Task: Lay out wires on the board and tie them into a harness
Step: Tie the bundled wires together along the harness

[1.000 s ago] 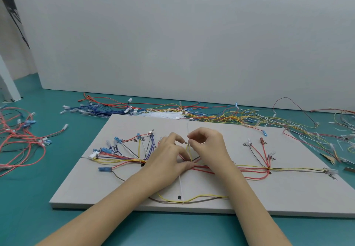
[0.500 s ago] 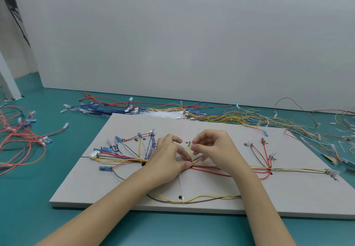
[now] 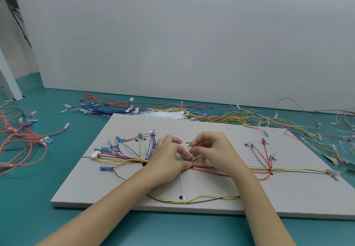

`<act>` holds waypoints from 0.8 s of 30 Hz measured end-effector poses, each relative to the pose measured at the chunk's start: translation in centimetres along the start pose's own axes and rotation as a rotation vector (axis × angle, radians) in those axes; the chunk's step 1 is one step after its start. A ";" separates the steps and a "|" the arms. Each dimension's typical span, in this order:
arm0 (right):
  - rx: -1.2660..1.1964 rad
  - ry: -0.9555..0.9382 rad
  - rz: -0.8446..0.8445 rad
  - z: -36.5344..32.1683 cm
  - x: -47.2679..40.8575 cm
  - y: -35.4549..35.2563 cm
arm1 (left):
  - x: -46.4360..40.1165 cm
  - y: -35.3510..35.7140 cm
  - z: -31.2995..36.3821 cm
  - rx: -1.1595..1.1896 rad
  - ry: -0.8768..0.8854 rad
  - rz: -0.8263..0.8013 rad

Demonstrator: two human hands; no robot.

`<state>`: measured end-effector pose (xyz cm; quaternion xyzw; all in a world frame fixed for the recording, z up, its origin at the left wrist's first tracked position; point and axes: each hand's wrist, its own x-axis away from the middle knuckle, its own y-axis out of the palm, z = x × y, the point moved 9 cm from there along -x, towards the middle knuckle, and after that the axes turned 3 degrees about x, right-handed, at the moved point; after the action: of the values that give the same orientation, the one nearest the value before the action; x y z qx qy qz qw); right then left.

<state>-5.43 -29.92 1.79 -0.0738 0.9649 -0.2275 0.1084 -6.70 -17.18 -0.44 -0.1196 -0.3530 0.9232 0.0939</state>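
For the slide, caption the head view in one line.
Both hands, left and right, pinch a white tie at the wire bundle on the board.

Grey rectangular board [image 3: 211, 126] flat on teal surface, handwritten marks beside wire ends. Wires [image 3: 240, 168] in red, yellow, blue and black laid along its middle as one horizontal run. Fanned at left into blue and white connectors [image 3: 106, 150]; branching upward at right. White cable tie [image 3: 182, 186] crossing the run near centre, tail toward near edge. Yellow and brown wires [image 3: 201, 199] looping along near edge.
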 end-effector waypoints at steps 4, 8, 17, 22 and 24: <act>-0.058 -0.021 0.027 -0.4 -0.1 -0.6 | -0.1 0.1 -0.1 0.005 -0.018 -0.008; 0.014 -0.006 -0.046 -0.3 0.1 0.3 | -0.2 0.2 -0.2 -0.009 -0.033 -0.021; 0.129 -0.019 -0.043 -0.4 -0.1 0.8 | -0.5 0.3 -0.5 -0.009 -0.049 -0.085; 0.189 -0.036 -0.028 -0.2 -0.3 0.8 | -0.5 0.5 -0.4 -0.015 -0.055 -0.103; 0.200 -0.047 -0.022 -0.3 -0.4 0.9 | -0.6 0.5 -0.5 -0.011 -0.062 -0.114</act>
<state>-5.19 -28.90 1.67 -0.0786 0.9337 -0.3221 0.1353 -6.04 -17.39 -1.01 -0.0712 -0.3669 0.9177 0.1348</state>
